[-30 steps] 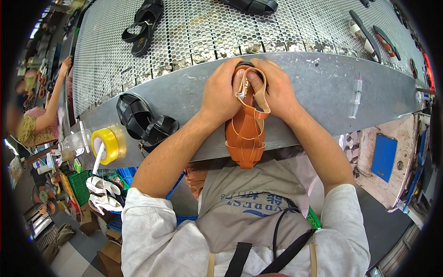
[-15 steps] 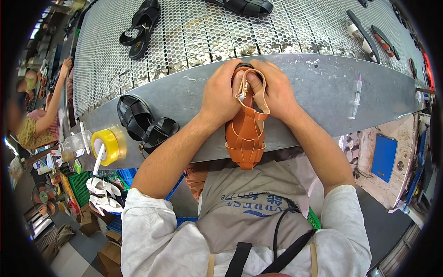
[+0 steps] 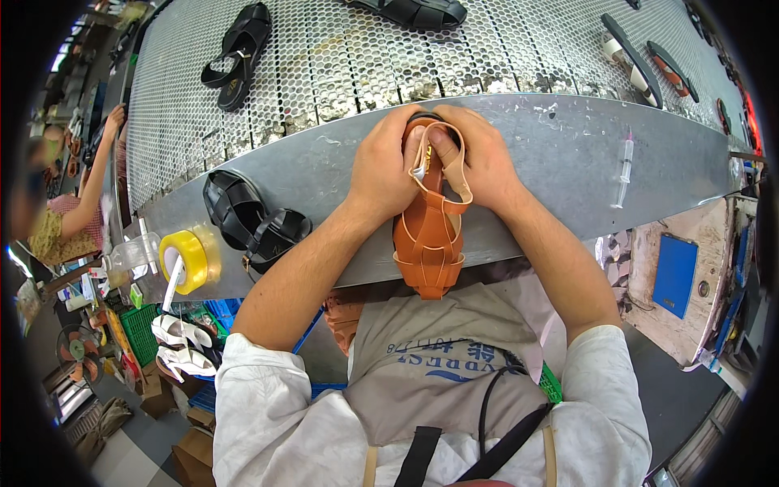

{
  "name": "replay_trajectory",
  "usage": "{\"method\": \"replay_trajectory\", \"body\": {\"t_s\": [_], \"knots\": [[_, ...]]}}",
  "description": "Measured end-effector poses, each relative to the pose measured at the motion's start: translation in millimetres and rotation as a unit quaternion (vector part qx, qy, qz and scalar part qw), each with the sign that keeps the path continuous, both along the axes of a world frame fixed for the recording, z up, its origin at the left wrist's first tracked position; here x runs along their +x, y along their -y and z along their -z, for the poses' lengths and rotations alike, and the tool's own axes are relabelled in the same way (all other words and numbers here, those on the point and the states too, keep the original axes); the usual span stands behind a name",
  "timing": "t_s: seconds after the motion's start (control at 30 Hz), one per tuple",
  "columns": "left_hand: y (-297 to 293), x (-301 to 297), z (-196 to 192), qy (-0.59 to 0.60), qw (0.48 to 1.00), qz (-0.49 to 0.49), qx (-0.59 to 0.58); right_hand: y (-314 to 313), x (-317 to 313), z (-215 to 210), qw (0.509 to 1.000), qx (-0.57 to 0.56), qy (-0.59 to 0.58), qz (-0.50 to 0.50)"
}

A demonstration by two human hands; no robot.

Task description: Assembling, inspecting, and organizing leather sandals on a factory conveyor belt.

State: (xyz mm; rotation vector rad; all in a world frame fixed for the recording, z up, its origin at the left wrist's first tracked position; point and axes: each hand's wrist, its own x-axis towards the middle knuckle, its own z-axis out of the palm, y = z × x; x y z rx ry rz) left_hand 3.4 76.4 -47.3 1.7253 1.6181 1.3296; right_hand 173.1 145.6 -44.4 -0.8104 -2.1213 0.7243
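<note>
Left hand and right hand grip tan sandal heel strap on steel bench; black sandals left

A sandal is held on the surface between both hands. Two sandals are laid to its left, a tape roll further left, a syringe to its right. Behind, more sandals are spread on the mesh belt.

The tan sandal's heel end is hidden under both hands, and the top black sandal is cut off.
</note>
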Motion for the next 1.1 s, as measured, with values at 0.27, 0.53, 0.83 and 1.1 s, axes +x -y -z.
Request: {"method": "replay_trajectory", "body": {"t_s": [0.27, 0.53, 0.83, 1.1], "knots": [[-4.8, -3.8, -3.7, 0.087, 0.993, 0.029, -0.071, -17.5, 20.8, -10.4, 0.922, -0.360, -0.098, -0.100], [1.5, -8.1, -4.8, 0.163, 0.980, 0.044, -0.101, -21.5, 22.1, -6.1, 0.927, -0.339, -0.097, -0.127], [68.0, -19.2, -113.3, 0.233, 0.961, -0.130, 0.076, -45.8, 56.9, 0.4, 0.909, -0.369, -0.171, -0.092], [169.6, -185.2, -92.2, 0.126, 0.939, -0.320, -0.029, -21.6, 46.1, 22.4, 0.979, -0.205, 0.000, -0.015]]}}
